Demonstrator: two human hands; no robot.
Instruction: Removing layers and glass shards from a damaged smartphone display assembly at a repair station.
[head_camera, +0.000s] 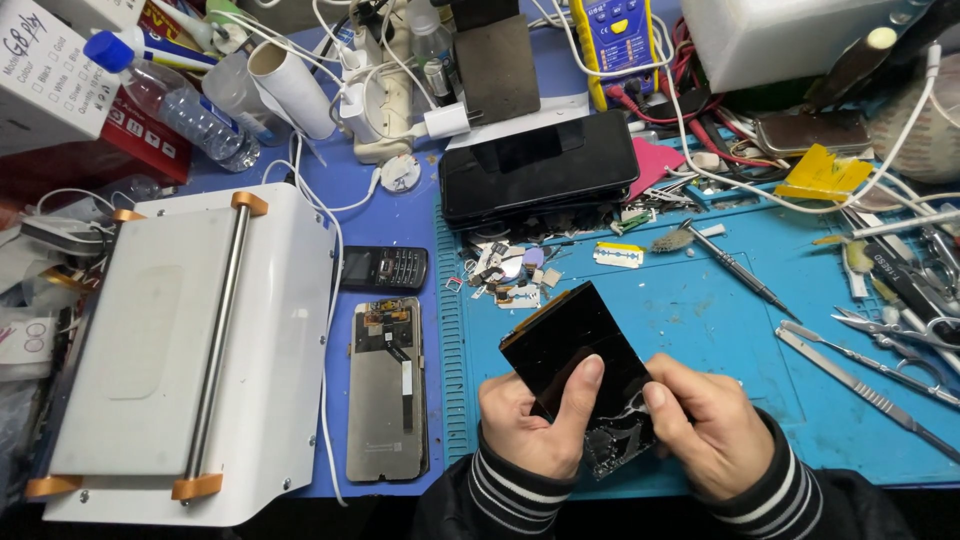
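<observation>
To my left sits a white machine (190, 350), beside it a bare screen panel (387, 390) and a keypad phone (384, 268); tweezers (865, 385), probably, lie right.

A phone repair workshop: a blue work mat (700, 300) on the table carries tweezers (870, 345), a screwdriver (740, 268), a multimeter (615, 35), loose phone parts (505, 275) and a white screen-separating machine (190, 350).

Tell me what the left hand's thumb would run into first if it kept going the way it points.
The left hand holds the black phone screen, thumb pointing up and slightly right along the glass. Past the screen's top edge it would probably reach the small scattered parts, though depth is unclear.
</observation>
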